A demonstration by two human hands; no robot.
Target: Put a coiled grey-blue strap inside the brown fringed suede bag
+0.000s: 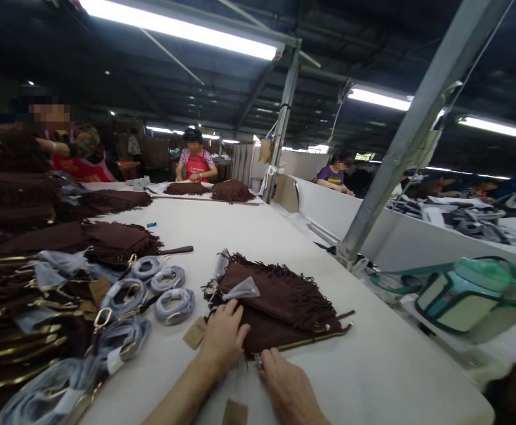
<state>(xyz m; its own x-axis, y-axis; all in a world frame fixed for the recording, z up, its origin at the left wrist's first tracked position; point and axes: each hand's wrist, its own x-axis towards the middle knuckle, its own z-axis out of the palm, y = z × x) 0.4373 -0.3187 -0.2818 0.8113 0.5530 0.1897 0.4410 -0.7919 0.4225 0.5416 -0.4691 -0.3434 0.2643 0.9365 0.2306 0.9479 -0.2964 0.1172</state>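
A: Nearest the lens, bottom centre: right hand (pixel 289 386) low on the counter (pixel 372 378), fingertips at the near edge of the brown fringed bag (pixel 284 304). Its grip looks pinched on something small and pale at that edge, but I can't tell what, too small.

B: Left hand (pixel 224 339)?

A: Flat on the bag's near left corner, palm down, fingers spread. Pressing, not closed on anything. Bag sits centre frame, fringe fanned to the upper right.

B: Risks?

A: The clear plastic wrap (pixel 240 289) lies loose on top, just above the left hand. My guess is that a sideways push could slide it off or crease it. The thin gold-edged strap end (pixel 324 337) sticks out right of the bag; could snag if the bag gets dragged.

B: Clutter close by?

A: Paper tag (pixel 194 332) just left of the left hand, another tag (pixel 235 412) at the bottom edge between the forearms. Either could get swept away by a wrist. Wrapped strap coils (pixel 167 289) centre left, near but apart from the bag; pile of bags (pixel 23 307) fills the lower left.

B: Right side?

A: Green jug (pixel 470 295) on the side ledge, well apart. Low risk. Other people upper left and centre back, far off.
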